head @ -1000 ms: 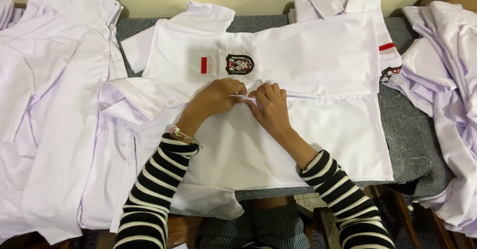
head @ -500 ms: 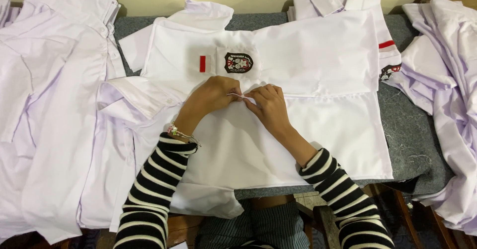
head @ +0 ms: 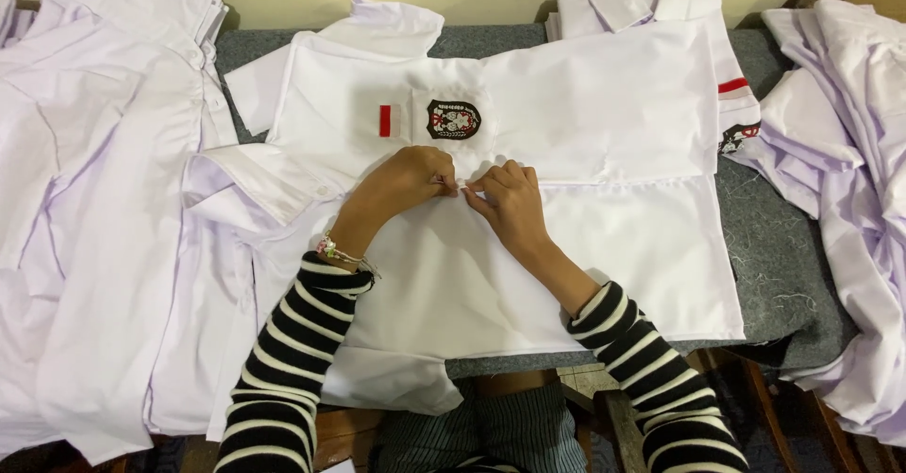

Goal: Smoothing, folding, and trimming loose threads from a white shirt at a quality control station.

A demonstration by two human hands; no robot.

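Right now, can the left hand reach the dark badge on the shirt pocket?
Probably yes: the left hand rests on the white shirt just below the badge, and only flat cloth lies between them.

A white shirt (head: 585,152) of smooth, matt woven cloth is spread on the table (head: 783,246), whose top is covered in rough grey felt-like fabric flecked with loose threads. An embroidered dark badge (head: 453,119) with a slight sheen is stitched on at 12 o'clock of the hands. Striped knit sleeves (head: 293,360) look soft and ribbed. A beaded bracelet (head: 332,249) glints at the left wrist. Worn wood (head: 613,416) is seen at 6 o'clock below the table edge
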